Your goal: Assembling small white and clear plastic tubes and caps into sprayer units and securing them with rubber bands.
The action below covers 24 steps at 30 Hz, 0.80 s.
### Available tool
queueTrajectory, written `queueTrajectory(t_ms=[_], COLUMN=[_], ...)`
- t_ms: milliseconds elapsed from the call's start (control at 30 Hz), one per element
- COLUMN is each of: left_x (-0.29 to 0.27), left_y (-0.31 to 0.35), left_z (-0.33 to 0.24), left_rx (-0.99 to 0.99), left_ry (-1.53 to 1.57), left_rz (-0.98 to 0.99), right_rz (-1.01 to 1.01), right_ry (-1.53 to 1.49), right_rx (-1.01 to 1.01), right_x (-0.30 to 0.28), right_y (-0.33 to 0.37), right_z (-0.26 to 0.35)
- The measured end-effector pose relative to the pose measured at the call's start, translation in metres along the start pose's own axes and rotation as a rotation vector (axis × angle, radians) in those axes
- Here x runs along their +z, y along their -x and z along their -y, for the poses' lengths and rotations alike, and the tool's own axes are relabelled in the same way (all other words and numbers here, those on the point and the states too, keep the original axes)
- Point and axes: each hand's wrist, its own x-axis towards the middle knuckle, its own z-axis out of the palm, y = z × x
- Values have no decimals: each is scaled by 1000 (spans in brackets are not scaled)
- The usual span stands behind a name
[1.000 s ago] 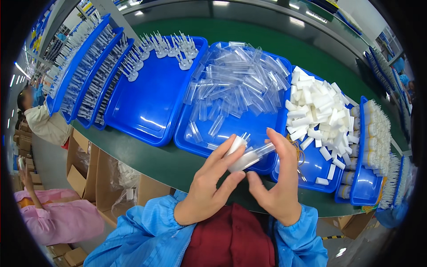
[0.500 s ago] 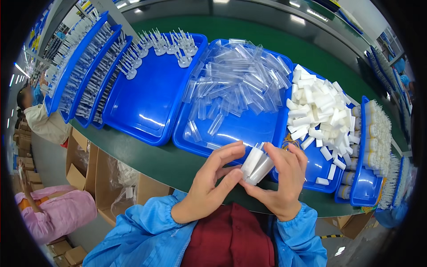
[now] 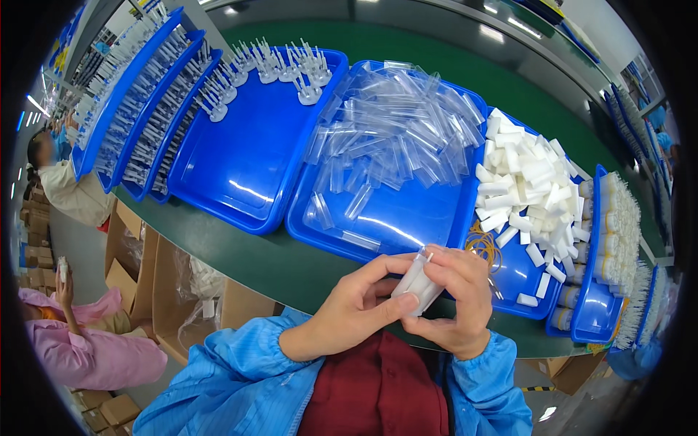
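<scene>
Close to my body, just in front of the middle tray, both hands are closed around a small bundle of white cylinders and clear plastic [image 3: 416,285]. My left hand [image 3: 360,296] presses its thumb against the lower end, its fingers curling behind. My right hand [image 3: 458,294] wraps the other side, with its fingers over the top. A thin tip shows at the upper end; fingers hide much of the bundle. Beyond lie a heap of clear plastic tubes [image 3: 392,127] in the middle tray and a pile of short white cylinders [image 3: 534,171] to the right.
The left tray [image 3: 225,171] holds clear bases with upright posts [image 3: 309,91] along its far edge. Similar trays [image 3: 131,109] stack at far left. Yellow rubber bands [image 3: 482,245] lie beside my right hand. Finished-looking bundles [image 3: 616,225] fill a right tray. A co-worker's pink sleeve [image 3: 109,356] shows lower left.
My right hand has closed in over the bundle, its fingers now wrapped across it. The white and clear pieces sit closer together. The co-worker's raised hand now shows an object.
</scene>
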Motion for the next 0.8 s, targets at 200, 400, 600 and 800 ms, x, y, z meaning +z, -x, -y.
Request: queueTrajectory(t_ms=[200,400,600,800], left_x=[-31,-57,-66,-52], left_y=[0,2,11,16], left_z=[-8,-26,-18,-19], left_rx=[237,311,353,367], left_ry=[-107,-172,-202,-564], left_rz=[-277,-503,-494,-392], right_rz=[63,246,381,282], right_ry=[-152,128,335,123], right_rx=[238,133,87,410], right_x=[0,40,50,17], right_y=[-19,-42,-52,-39], right_z=[5,-8,-16,-19])
